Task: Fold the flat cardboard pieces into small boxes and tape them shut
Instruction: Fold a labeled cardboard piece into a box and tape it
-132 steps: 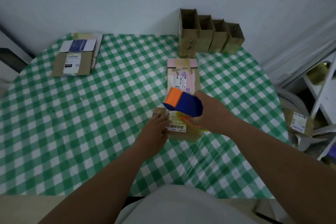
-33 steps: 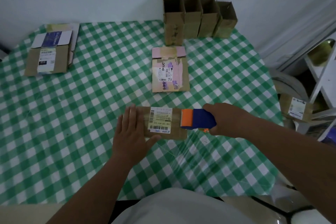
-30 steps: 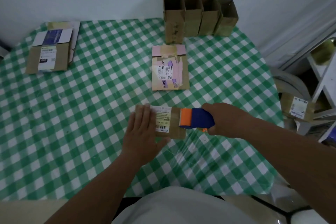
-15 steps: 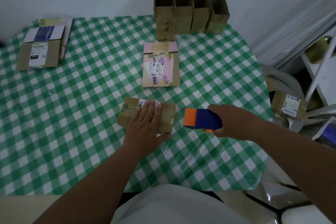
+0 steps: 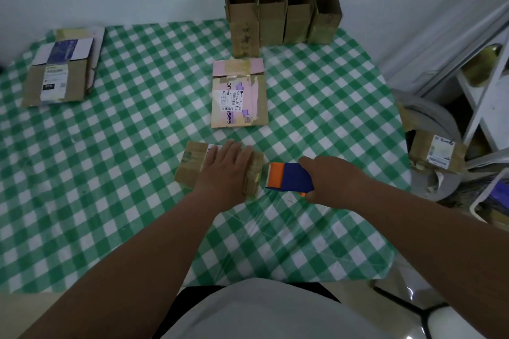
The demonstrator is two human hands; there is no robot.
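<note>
The small box [image 5: 220, 169] lies on the worktop [image 5: 110, 173], long axis running left to right. The left hand [image 5: 224, 170] presses flat on the box with straight fingers. Just right of the box, the right hand [image 5: 334, 179] grips the tape dispenser [image 5: 287, 180], which points at the box's right end.

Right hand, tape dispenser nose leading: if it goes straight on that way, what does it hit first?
Likely the small box under the left hand. The right hand aims the tape dispenser at its taped end, narrow gap between; height is unclear.
</note>
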